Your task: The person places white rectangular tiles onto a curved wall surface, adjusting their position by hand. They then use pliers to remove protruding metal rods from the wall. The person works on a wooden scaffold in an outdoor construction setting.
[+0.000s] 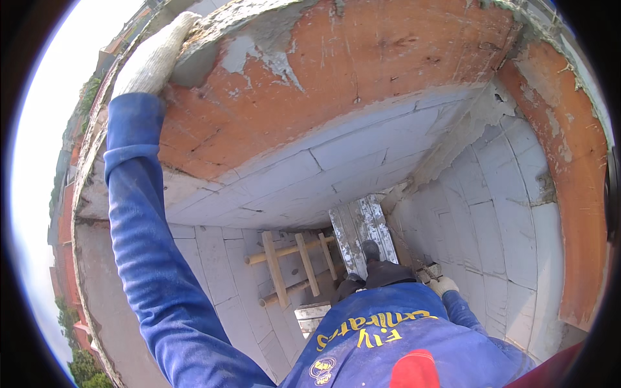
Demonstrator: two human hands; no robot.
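Standing place: whitish, mortar-splashed planks (359, 223), with two dark shoes (370, 251) at the near end.
Room: narrow and deep, enclosed by pale block walls (323, 165); trees (84, 368) outside at left.
Boards (388, 68): two, orange-brown, scuffed, along the upper walls.
Ladder (275, 271): one, wooden, two poles, three crosspieces visible.
Left hand (152, 58): gloved, on the rough wall top (223, 22); finger curl cannot be told.
Right hand (443, 285): gloved, low at right, touching one small grey object (427, 273); its grip cannot be told.
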